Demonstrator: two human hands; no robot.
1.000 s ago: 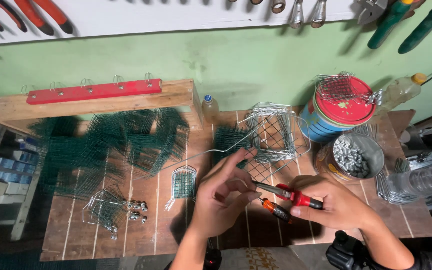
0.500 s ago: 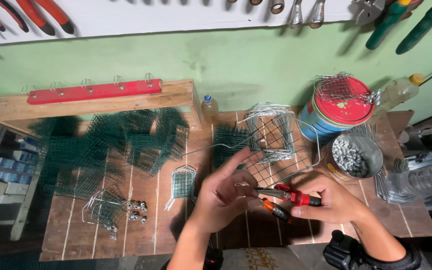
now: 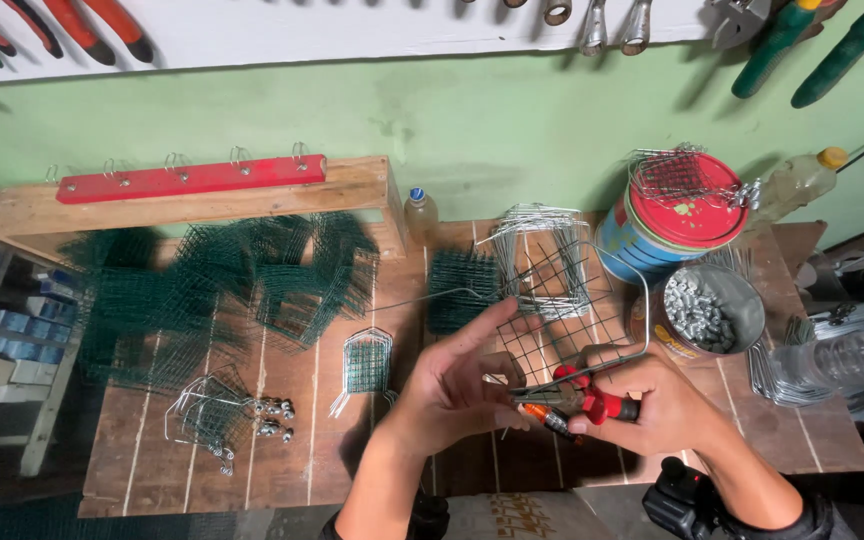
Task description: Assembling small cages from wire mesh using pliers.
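**Caution: wire ends and a lightly held panel at the pliers**

Your right hand [image 3: 652, 405] was closed around the red-handled pliers [image 3: 577, 400], whose nose met the lower edge of the dark wire mesh panel [image 3: 552, 315]; your left hand [image 3: 457, 385] had its fingers spread, steadying that same edge, fingertips just beside the tool (whether the nose was fully shut on a wire could not be told). A slip of the pliers was judged likely to nick those fingertips, and the curved grey wire [image 3: 632, 300] looping over the panel could have sprung free toward your hands. Beyond, the open tin of small metal pieces [image 3: 697, 310] stood near your right wrist, where a jerk could have tipped it. Farther back, green mesh pieces [image 3: 242, 285] lay on the wooden bench [image 3: 372, 460], well apart.
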